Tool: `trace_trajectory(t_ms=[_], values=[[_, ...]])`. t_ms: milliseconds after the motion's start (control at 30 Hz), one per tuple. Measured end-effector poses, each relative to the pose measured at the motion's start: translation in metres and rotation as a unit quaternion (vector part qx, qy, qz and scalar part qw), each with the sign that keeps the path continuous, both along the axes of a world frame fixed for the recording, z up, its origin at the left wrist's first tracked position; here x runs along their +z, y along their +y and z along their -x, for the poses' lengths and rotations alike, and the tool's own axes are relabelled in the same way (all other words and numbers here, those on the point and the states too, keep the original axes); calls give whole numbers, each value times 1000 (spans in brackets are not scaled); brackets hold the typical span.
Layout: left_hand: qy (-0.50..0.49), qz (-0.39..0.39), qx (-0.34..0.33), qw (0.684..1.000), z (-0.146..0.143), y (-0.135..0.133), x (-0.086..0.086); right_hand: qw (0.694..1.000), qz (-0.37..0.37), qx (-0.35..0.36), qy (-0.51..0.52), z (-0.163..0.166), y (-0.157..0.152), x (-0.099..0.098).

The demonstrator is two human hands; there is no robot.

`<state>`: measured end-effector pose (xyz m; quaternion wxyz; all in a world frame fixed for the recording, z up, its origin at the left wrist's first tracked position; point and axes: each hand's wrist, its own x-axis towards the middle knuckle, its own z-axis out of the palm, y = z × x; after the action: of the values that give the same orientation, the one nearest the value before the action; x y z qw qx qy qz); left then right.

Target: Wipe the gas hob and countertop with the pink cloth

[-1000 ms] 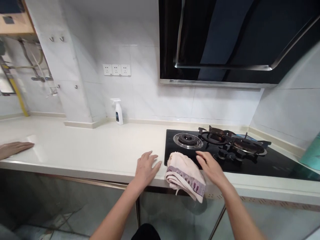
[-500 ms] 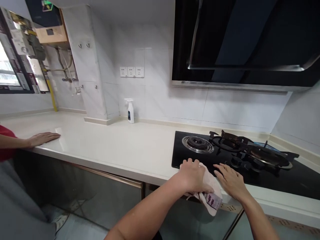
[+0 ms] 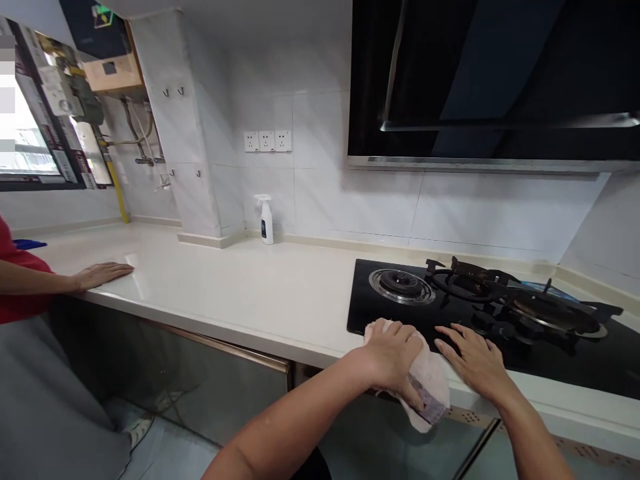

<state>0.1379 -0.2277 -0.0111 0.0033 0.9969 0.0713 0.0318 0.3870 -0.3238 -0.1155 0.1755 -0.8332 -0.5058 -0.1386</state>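
Observation:
My left hand (image 3: pixel 395 357) grips a pale pink cloth (image 3: pixel 434 370) with a purple-grey patch, pressing it at the front edge of the black gas stove (image 3: pixel 361 300). Part of the cloth hangs down over the counter's front. To its right, my right hand (image 3: pixel 475 363) rests with fingers spread on the stove's front edge, holding nothing. The stove's left burner (image 3: pixel 401 285) has no pan support over it. Dark pan supports (image 3: pixel 463 283) lie around the middle and right of the stove.
The pale countertop (image 3: pixel 225 293) runs left to a white spray bottle (image 3: pixel 267 223) by the wall. At the far left, another person's hand (image 3: pixel 107 272) lies on the counter edge. A black range hood (image 3: pixel 475 80) overhangs the stove. Blue material (image 3: pixel 29 244) lies at the left edge.
My left hand's fingers have spread more over the cloth, and its thumb now lies across the purple-grey patch. The whole view has shifted slightly, showing more on the left.

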Motion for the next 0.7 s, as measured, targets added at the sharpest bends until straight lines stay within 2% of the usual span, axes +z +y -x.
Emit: trace_trajectory(t_ms=[100, 200, 333, 400, 500, 600, 700], values=[[-19, 11, 17, 1000, 17, -1, -10, 1000, -7, 15, 22, -4, 0, -2], [-45, -40, 14, 998, 22, -13, -21, 998, -21, 18, 55, -9, 0, -2], [-110, -105, -16, 988, -1, -39, -35, 989, -50, 18, 137, -16, -3, 2], [-149, -113, -42, 982, -19, -49, -41, 983, -58, 18, 175, -19, -5, 4], [-190, -115, -41, 974, -34, -59, -48, 978, -60, 37, 195, -23, -8, 6], [-209, -107, -34, 972, -28, -54, -55, 985, -56, 55, 157, -26, -8, 3], [-210, -86, -15, 974, -2, -34, -62, 993, -38, 49, 104, -27, -7, -3]])
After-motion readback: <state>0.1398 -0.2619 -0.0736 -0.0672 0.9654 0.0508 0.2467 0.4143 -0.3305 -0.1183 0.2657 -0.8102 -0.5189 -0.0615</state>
